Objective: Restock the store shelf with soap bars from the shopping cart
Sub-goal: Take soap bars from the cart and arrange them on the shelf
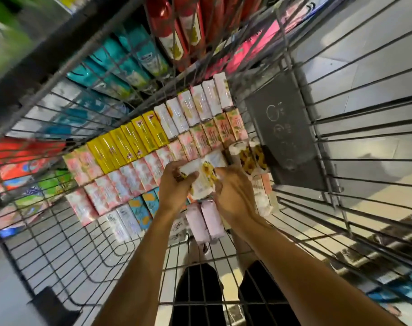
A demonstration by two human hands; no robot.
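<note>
I see a white soap pack (204, 178) printed with yellow flowers held over the wire cart (341, 128), above the rows of soap bars (139, 151) on the cart floor; my left hand (174, 182) curls round its left end, fingers wrapped over the top; my right hand (233, 189) pinches its right end; pink packs (206, 221) lie just below the hands; yellow bars (127, 142) stand in a row further back; teal bottles (127, 64) show beyond the cart's far wall.
</note>
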